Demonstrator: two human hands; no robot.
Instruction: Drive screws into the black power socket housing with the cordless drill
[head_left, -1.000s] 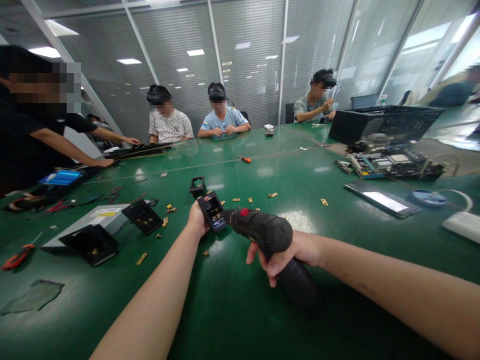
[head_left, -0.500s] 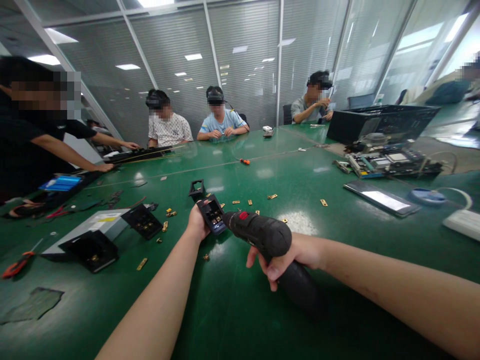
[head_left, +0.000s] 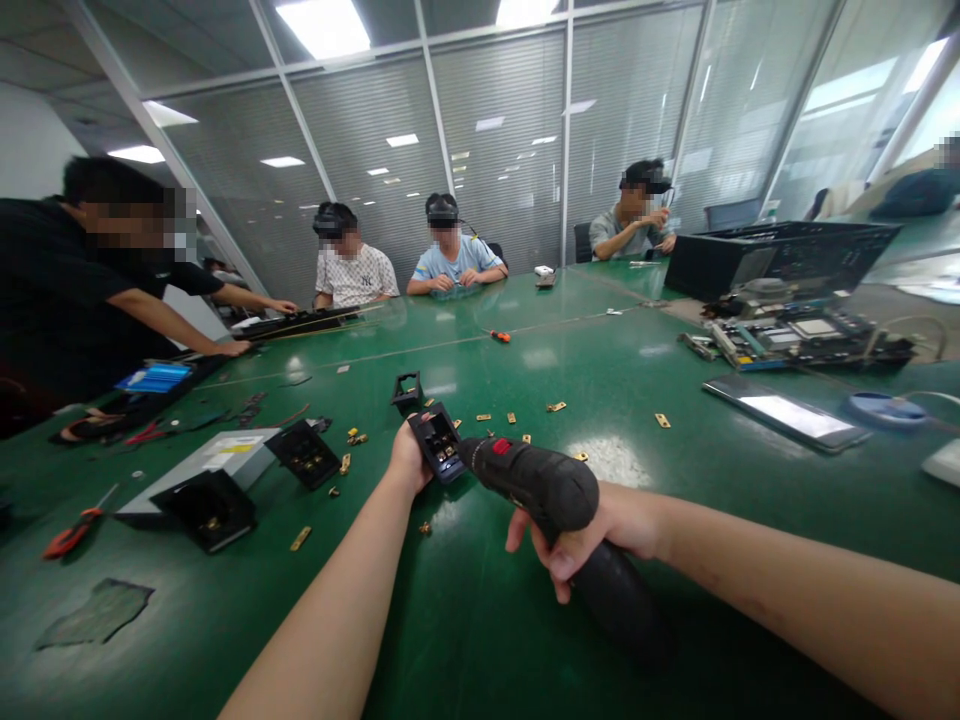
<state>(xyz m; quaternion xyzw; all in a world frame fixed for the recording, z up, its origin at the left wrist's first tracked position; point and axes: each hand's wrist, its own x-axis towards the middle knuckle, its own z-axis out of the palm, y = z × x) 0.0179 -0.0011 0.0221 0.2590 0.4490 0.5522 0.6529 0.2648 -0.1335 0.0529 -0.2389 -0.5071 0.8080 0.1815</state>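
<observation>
My left hand point(head_left: 409, 452) is closed around a black plastic housing point(head_left: 438, 440), tilted up, with small brass parts inside it. In my right hand point(head_left: 574, 550) is a black cordless drill point(head_left: 536, 480) with a red switch on top. The drill's front end points left at the housing's right side; I cannot tell whether its bit touches. Behind the held piece stands a square black frame point(head_left: 407, 391). To the left lie two more black housings, one point(head_left: 304, 455) upright with brass parts, the other point(head_left: 208, 510) tilted. Several brass plates point(head_left: 556, 407) are scattered around my hands.
On the left are an orange screwdriver point(head_left: 75, 530), a silver metal box point(head_left: 225, 460) and a dark flat scrap point(head_left: 97, 612). A phone point(head_left: 784, 412), circuit boards point(head_left: 810, 335) and a black case point(head_left: 780, 260) lie to the right. Several people sit or lean around the green table point(head_left: 450, 640).
The whole view has shifted, so everything sits slightly lower and further right. Both hands keep their hold on the housing and drill, with little change between them.
</observation>
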